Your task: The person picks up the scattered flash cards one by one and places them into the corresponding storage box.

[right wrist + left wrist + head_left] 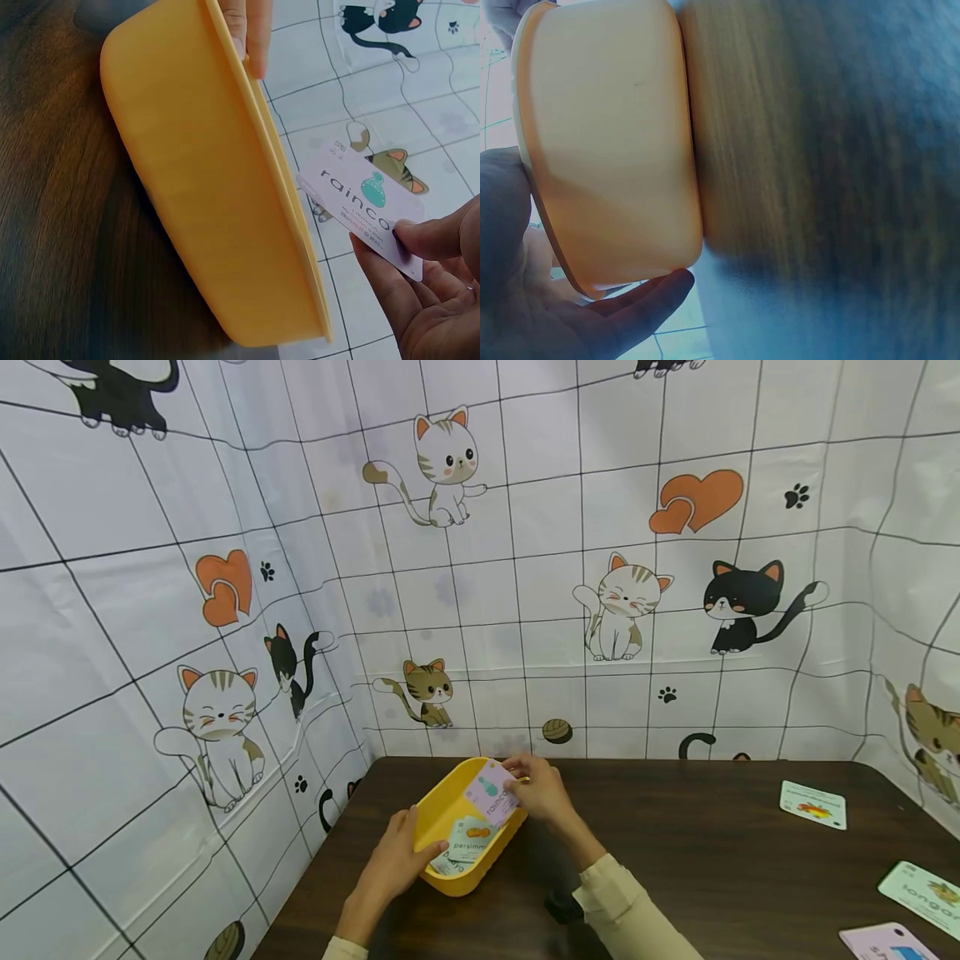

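A yellow plastic basket [437, 810] stands on the dark table, several flashcards inside it. The top one, a pale green persimmon card [475, 837], lies over the others. My left hand [400, 858] grips the near left side, thumb over the rim and fingers along the outer wall [615, 150]. Between thumb and fingers my right hand [542, 788] pinches a pink raincoat flashcard [491, 792] by one end. That card is tilted above the far part of the basket; the right wrist view shows its printed face, with the thumb covering the end of the word.
At the right of the dark wooden table [675, 843] lie a green card with a fruit picture [813, 807], another green card [926, 893] and a pink card [885, 941] cut off by the frame. A cat-print curtain [525, 568] hangs behind and at the left.
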Tool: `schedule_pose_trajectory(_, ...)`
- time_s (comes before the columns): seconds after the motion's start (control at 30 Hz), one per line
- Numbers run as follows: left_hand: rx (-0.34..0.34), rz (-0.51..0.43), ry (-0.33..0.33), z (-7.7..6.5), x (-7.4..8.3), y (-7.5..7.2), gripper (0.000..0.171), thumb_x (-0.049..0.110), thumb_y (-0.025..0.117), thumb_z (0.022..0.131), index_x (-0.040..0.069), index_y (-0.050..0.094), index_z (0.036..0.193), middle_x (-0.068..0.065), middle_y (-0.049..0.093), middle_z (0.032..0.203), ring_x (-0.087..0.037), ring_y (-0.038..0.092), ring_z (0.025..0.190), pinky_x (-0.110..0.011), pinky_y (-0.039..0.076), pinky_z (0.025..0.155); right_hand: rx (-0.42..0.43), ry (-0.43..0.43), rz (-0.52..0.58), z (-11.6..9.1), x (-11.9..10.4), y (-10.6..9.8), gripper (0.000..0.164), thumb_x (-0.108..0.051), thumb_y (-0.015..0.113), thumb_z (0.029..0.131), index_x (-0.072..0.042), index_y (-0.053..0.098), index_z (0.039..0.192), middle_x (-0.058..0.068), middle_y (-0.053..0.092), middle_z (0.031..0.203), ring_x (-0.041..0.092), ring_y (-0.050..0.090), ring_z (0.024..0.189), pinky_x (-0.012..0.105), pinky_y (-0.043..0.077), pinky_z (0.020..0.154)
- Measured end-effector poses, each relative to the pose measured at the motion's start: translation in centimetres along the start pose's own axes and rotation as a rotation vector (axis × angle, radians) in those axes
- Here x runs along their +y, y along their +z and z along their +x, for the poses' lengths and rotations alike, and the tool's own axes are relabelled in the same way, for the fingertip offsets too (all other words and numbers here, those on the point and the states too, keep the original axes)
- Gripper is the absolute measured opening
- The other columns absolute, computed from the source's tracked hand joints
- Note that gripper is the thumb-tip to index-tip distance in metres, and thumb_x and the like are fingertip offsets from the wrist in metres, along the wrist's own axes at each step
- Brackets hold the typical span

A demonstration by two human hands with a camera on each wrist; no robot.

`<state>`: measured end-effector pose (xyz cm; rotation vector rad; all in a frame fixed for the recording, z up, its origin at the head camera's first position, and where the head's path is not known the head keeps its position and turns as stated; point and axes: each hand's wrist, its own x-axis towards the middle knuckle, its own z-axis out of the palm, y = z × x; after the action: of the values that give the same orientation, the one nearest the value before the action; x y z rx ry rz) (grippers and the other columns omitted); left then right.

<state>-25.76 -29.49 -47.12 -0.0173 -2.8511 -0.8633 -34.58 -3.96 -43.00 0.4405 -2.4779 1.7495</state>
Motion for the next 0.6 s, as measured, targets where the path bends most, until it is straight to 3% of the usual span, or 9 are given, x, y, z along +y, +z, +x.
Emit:
schedule_pose_trajectory(0.23,-0.002,0.011,-0.007,0.0,0.0,0.1,0.093,0.046,0.075,0.100,-0.009,0.034,0.163,-0.033,0.042,0.160,-0.045,0.059,0.132,-0.064,0.049,0.110,-0.035,-0.022,0.005,0.1,-0.3,0.9,0.022,0.002,0.071,0.098,-0.002,0.074,0.120,0.019,0.078,0.114,0.023,0.074,0.086,0.032,0.062,0.067)
schedule_pose_trajectory(0.6,0.002,0.018,-0.004,0.1,-0.1,0.1,0.093,0.047,0.075,0.100,-0.009,0.035,0.163,-0.032,0.043,0.159,-0.044,0.060,0.131,-0.064,0.049,0.111,-0.071,-0.062,-0.108,0.0,-0.4,2.4,0.020,0.000,0.071,0.099,-0.004,0.075,0.118,0.018,0.077,0.113,0.023,0.073,0.088,0.032,0.062,0.069)
